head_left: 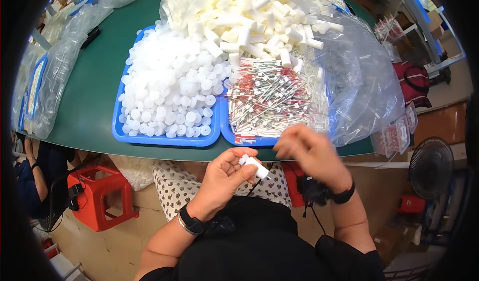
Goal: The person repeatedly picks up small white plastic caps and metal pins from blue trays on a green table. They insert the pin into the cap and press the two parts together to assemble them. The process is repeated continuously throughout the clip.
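A white tube (260, 170) is clamped in the left hand (224, 175); the blurred right hand (313, 153) is held apart near the rods (269, 99); its grip cannot be told.

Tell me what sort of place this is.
Probably a small-parts assembly workshop: blue trays of loose parts sit on a green worktable, pale cylinders are heaped toward the back, and the left hand holds a white cylinder.
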`<act>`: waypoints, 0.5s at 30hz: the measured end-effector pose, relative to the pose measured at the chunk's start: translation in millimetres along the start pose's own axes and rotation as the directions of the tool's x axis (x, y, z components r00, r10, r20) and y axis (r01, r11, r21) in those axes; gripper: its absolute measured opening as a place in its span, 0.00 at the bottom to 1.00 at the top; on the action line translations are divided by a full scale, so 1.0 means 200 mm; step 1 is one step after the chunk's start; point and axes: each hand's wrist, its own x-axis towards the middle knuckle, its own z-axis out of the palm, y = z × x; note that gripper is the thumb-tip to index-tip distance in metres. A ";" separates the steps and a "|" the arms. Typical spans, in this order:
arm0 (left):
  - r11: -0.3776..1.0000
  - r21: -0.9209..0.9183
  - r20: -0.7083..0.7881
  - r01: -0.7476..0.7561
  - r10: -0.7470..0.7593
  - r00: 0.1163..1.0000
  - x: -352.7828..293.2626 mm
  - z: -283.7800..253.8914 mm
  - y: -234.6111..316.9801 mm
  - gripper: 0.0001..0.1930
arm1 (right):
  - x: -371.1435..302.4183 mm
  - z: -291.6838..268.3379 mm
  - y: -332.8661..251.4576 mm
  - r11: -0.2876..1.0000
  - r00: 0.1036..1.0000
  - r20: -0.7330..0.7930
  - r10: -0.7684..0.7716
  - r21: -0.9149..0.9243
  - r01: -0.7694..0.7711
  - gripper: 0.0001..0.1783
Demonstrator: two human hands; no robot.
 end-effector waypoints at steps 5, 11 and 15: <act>0.988 -0.143 0.055 0.050 -0.042 0.998 0.00 0.03 0.00 0.11 | 0.14 -0.37 0.17 0.543 0.921 -0.382 -0.075 -0.790 -0.284 0.11; 0.996 0.072 0.062 0.045 -0.050 0.997 -0.01 0.02 0.00 0.12 | 0.17 -0.41 0.35 0.365 0.903 -0.430 0.005 -0.840 -0.402 0.14; 0.996 -0.048 0.083 0.076 -0.072 0.994 0.00 0.00 0.02 0.11 | 0.12 -0.37 0.24 0.613 0.822 -0.555 -0.124 -0.695 -0.377 0.13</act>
